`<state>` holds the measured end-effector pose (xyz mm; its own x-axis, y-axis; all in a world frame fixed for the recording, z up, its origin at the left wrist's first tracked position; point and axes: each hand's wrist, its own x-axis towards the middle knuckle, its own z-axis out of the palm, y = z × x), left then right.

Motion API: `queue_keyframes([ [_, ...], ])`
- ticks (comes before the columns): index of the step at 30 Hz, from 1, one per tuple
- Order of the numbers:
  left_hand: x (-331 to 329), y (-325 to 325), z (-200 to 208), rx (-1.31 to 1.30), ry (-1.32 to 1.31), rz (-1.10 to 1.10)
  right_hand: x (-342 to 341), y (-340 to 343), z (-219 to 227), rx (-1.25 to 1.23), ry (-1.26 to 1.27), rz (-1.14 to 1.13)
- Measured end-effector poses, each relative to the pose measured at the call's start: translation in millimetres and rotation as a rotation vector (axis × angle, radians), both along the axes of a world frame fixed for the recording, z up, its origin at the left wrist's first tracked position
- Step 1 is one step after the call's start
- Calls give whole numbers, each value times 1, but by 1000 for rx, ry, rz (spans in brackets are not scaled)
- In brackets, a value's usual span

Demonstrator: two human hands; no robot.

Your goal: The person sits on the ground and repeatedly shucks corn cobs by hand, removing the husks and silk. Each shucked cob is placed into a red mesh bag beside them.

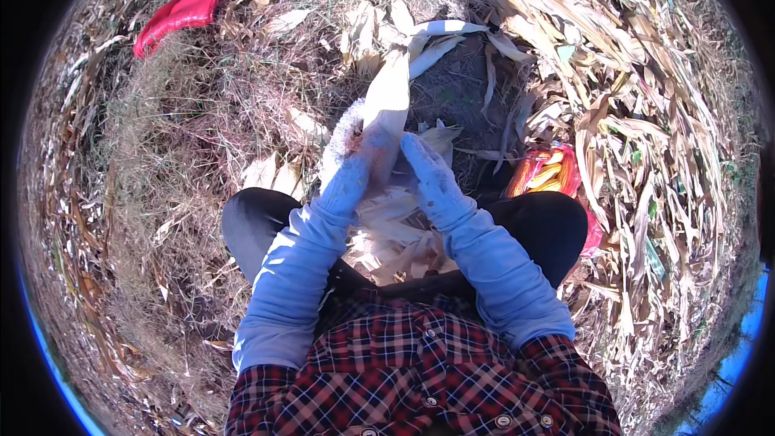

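An ear of corn in a pale husk (pixel 389 97) points away from me, its loose leaves spreading at the far end. My left hand (pixel 349 149), in a dirty white work glove, is closed around the lower part of it. Close by on the right is my gloved right hand (pixel 432 176), its fingers stretched out toward the husk. Whether those fingertips touch it is hard to see. Below both hands, peeled husks (pixel 395 230) lie in a pile between my bent legs.
A red mesh bag with yellow corn ears (pixel 545 171) lies beside my right knee. Another red bag (pixel 184 18) rests on dry grass at the far left. Dry corn stalks and leaves (pixel 622 113) form a thick heap along the right.
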<state>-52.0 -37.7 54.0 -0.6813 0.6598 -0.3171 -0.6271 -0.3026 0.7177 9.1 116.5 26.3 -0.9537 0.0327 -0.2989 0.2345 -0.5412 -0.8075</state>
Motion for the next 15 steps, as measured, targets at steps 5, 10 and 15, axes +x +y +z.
queue_keyframes([
  [5, -1, 6, -41, -198, 375, 262, -1, -4, -15, -104, -30, -11],
  [10, 5, 10, -46, -46, 208, 312, 0, -4, -13, -177, -69, 2],
  [15, 6, 6, -22, -185, 147, 305, -1, 0, -4, -365, -78, 39],
])
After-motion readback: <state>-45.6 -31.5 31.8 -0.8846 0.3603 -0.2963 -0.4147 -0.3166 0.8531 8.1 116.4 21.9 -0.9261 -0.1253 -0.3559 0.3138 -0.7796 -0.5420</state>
